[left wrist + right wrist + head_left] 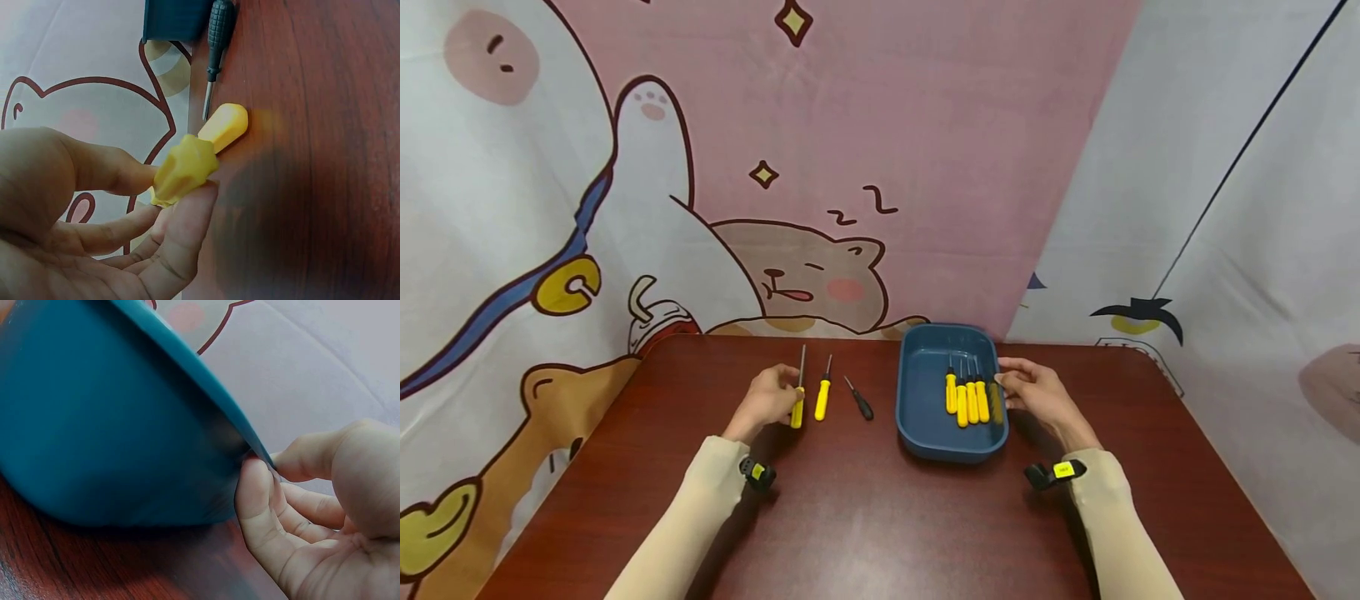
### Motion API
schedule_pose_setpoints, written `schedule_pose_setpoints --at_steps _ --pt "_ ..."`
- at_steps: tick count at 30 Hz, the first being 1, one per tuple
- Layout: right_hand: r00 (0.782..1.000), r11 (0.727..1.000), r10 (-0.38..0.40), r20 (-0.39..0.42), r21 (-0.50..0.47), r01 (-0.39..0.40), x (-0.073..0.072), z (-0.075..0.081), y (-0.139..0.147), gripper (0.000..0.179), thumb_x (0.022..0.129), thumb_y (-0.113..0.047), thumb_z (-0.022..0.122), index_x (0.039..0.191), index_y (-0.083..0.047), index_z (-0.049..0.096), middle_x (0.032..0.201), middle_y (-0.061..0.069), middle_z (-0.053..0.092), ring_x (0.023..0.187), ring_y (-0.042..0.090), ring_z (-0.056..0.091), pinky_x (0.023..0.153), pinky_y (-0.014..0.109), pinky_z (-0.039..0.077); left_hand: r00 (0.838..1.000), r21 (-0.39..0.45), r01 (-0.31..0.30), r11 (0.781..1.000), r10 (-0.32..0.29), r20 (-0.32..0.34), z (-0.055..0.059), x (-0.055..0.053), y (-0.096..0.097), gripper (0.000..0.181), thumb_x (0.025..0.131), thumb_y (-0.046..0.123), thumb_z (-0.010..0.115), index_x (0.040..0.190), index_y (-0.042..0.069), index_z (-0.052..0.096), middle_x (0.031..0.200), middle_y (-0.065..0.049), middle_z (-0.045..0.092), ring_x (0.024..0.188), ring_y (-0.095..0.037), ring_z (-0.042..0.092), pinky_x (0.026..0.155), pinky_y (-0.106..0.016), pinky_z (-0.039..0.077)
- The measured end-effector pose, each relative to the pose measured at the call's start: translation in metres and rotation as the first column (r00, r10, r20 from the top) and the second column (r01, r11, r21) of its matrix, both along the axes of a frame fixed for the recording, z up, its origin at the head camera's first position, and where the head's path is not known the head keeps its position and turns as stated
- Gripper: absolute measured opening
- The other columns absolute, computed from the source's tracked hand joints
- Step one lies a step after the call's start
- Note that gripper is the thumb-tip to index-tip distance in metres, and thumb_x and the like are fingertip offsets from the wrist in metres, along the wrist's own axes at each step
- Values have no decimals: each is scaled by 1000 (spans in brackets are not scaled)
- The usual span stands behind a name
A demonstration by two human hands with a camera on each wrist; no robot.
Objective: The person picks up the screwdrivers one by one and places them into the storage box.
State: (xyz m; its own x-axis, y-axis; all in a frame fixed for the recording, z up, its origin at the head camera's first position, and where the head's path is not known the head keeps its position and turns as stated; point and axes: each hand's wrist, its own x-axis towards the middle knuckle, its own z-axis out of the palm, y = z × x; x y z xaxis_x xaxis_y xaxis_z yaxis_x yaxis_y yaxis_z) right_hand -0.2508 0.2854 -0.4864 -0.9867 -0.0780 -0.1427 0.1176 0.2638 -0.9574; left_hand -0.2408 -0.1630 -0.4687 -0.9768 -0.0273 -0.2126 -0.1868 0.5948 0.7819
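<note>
Head view: The left hand (770,398) pinches one long screwdriver (798,412) toward the far-left corner of the worktop (880,517). Its long axis runs roughly square to the far edge, shaft toward that edge, yellow handle toward the near edge. To its right lie one yellow screwdriver (822,402) and one black screwdriver (861,404) (its tip points far-left). The blue tray (950,452) stands at the far edge, right of centre. It contains four small screwdrivers (973,408), yellow handles toward the near edge. The right hand (1041,400) is at the tray's right rim.

Left wrist view: Thumb and fingers pinch the long screwdriver's handle, butt facing the camera.

Right wrist view: Thumb and fingers pinch the tray rim.
</note>
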Motion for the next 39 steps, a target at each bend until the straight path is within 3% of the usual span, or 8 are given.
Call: schedule_pose_setpoints --at_steps 8,21,32,39 --pt "1000 1000 -6 -3 16 6 1 1 0 52 104 -17 59 151 -1 45 125 28 62 82 13 63 73 25 61 998 74 14 997 -9 -59 1 1 3 45 95 6 66 139 2 55 91 -12 56 70 -21 60 58 -31 60" --pt "1000 1000 -15 -5 16 15 0 0 0 51 104 -18 60 150 -2 46 122 25 65 79 11 63 71 24 60 997 153 42 987 -31 -78 1 3 19 49 92 1 66 139 2 55 100 -17 61 78 -24 66 59 -34 61" --pt "1000 1000 -12 6 16 12 -2 -3 1 52 105 -17 58 152 -2 44 126 28 62 81 12 63 71 24 61 993 264 108 958 -93 -72 4 0 30 48 94 1 62 141 0 54 101 -16 65 76 -21 64 59 -34 60" --pt "1000 1000 -7 -4 30 7 0 -1 0 50 104 -18 59 150 -2 46 124 27 63 82 13 64 73 25 61 990 303 136 943 -118 -78 10 -1 42 47 94 2 63 141 0 55 96 -13 59 76 -21 62 58 -32 60"
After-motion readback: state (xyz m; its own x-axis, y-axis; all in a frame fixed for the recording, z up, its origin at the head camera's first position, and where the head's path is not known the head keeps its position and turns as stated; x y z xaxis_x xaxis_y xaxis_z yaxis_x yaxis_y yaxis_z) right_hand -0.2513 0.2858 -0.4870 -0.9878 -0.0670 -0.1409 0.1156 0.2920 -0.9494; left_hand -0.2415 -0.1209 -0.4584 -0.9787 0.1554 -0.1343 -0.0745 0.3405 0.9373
